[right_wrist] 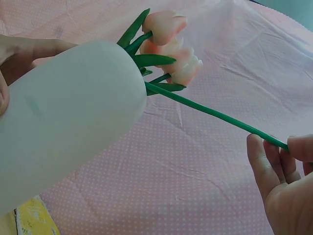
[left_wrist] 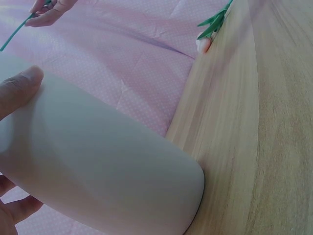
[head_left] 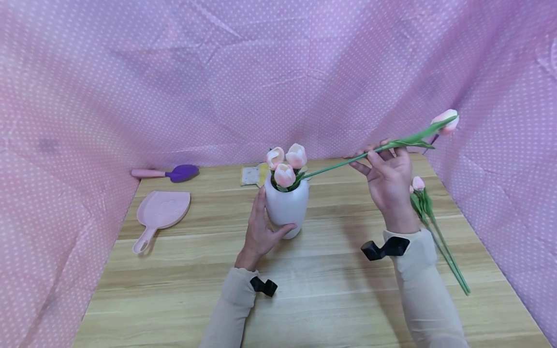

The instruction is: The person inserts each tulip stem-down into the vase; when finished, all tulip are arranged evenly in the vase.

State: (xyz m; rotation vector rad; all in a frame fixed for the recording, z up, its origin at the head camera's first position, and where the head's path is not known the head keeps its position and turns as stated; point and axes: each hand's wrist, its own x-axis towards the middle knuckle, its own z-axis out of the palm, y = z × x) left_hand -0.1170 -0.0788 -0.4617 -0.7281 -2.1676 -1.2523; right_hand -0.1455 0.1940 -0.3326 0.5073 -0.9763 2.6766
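Observation:
A white vase (head_left: 287,208) stands on the wooden table with three pink-and-white tulips (head_left: 285,175) in its mouth. My left hand (head_left: 261,232) grips the vase from its left side, thumb across the front. Between thumb and fingers, my right hand (head_left: 389,181) pinches the green stem of another tulip (head_left: 446,121), its bloom pointing up and to the right. In the right wrist view, the lower end of that stem (right_wrist: 215,113) reaches the vase's rim; whether the tip is inside is hard to see.
More tulips (head_left: 439,237) lie at the table's right, partly behind my right wrist. On the left are a pink dustpan (head_left: 163,210) and a purple trowel (head_left: 183,173) with a pink handle. A yellow-and-white packet (head_left: 251,176) lies behind the vase. Pink dotted cloth (head_left: 278,72) surrounds the table.

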